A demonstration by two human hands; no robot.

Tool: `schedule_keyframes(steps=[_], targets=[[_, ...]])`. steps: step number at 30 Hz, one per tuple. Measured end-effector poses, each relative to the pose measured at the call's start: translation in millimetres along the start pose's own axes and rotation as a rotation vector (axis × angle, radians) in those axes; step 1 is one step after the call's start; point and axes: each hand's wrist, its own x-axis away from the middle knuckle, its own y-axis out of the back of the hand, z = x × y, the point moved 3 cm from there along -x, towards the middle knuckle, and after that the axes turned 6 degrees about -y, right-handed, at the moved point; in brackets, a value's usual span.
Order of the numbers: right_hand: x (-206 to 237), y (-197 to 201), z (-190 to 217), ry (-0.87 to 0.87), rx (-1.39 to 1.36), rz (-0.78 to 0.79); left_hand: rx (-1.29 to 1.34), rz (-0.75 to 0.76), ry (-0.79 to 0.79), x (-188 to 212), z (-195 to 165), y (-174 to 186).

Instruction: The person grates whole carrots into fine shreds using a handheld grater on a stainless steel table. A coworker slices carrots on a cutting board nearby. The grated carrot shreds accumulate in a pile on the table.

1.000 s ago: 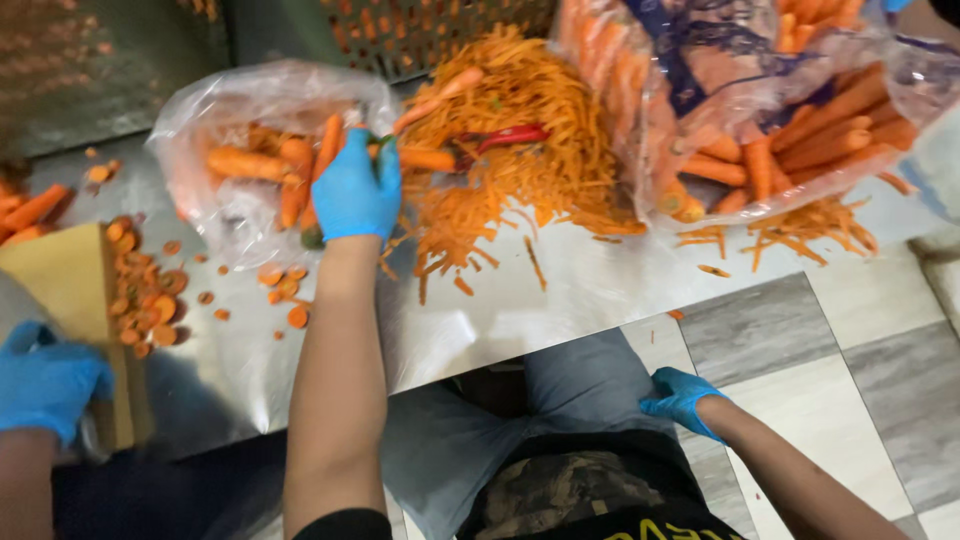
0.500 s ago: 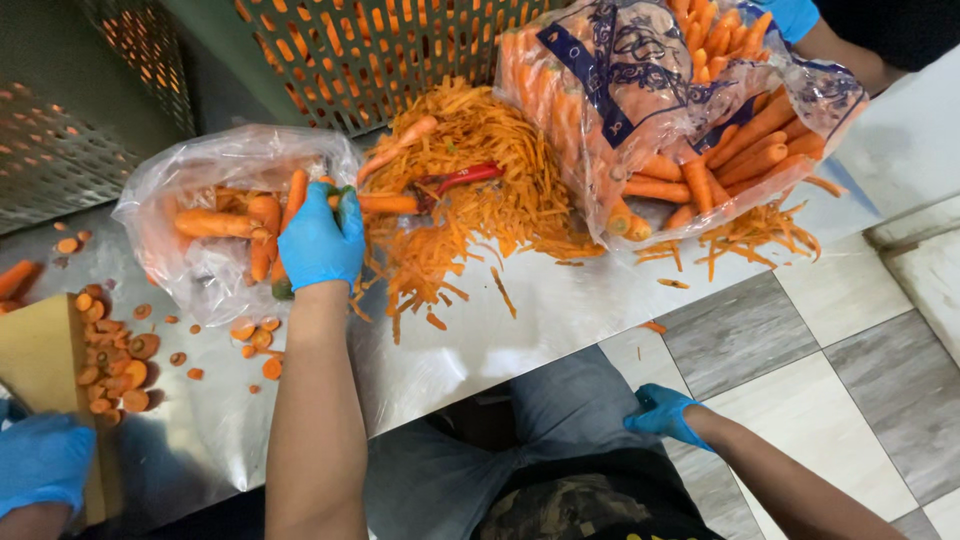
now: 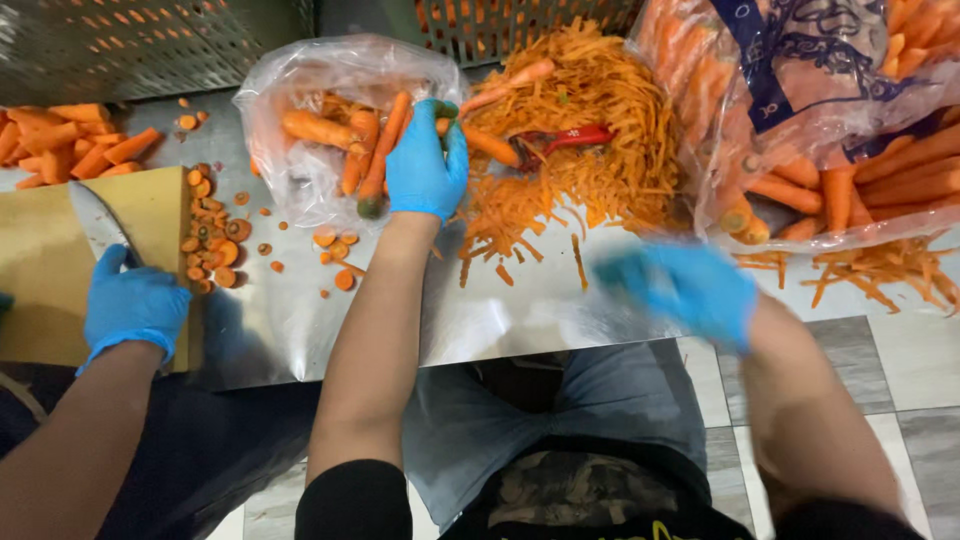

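My left hand (image 3: 425, 165), in a blue glove, is closed around a carrot (image 3: 378, 160) at the mouth of a clear plastic bag (image 3: 320, 90) that holds several carrots. My right hand (image 3: 685, 290), also gloved, is blurred by motion over the front of the steel table (image 3: 500, 310). Its fingers look spread and I see nothing in it. A red peeler (image 3: 572, 140) lies on a heap of carrot peelings (image 3: 590, 130) just right of my left hand.
A large printed bag of carrots (image 3: 800, 100) fills the right. At left, a co-worker's gloved hand (image 3: 130, 305) holds a knife (image 3: 95, 220) on a yellow cutting board (image 3: 45, 270), beside cut carrot ends (image 3: 212, 245) and peeled carrots (image 3: 70, 145). Perforated crates (image 3: 150, 40) stand behind.
My right hand has risen from beside my lap to the table edge. My left hand stays at the bag, gripping a carrot. The view has shifted closer.
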Motion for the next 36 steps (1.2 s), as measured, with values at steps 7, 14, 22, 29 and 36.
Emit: schedule_keyframes(steps=[7, 14, 22, 29, 36], targets=[[-188, 15, 1, 0.113, 0.625, -0.305, -0.045, 0.002, -0.147, -2, -8, 6], [-212, 5, -37, 0.159, 0.386, -0.803, -0.138, 0.015, -0.235, -5, -1, 0], [-223, -25, -47, 0.194, 0.358, -0.669, 0.094, 0.121, -0.207, 9, -20, -30], [-239, -7, -53, -0.142, 0.610, -0.458, 0.020, 0.152, -0.211, 5, -14, -25], [-243, -18, -50, -0.098, 0.578, -0.543, 0.031, 0.202, -0.245, -4, -19, -6]])
